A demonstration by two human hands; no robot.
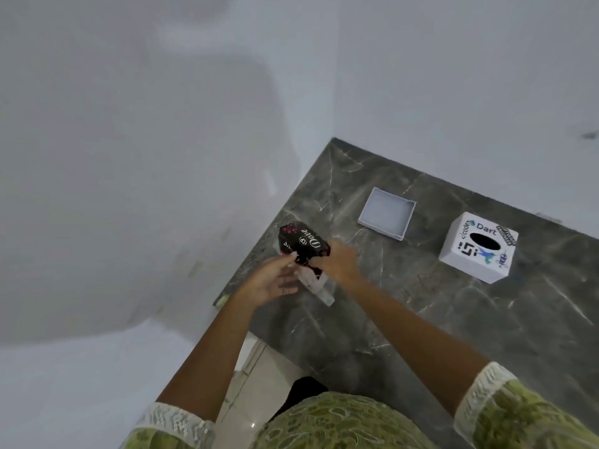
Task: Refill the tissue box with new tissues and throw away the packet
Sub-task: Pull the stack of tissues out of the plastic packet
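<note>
A black tissue packet with red dots and white lettering lies at the left corner of the dark marble counter. White tissue shows at its near end. My right hand grips the packet's near end. My left hand touches the packet from the left, fingers spread. The white tissue box, covered in stickers with a dark oval slot on top, stands at the right. Its white square base lies apart, open side up, behind the packet.
White walls meet at the counter's far corner. The counter's left edge drops to a pale tiled floor. My green patterned clothing fills the bottom of the view.
</note>
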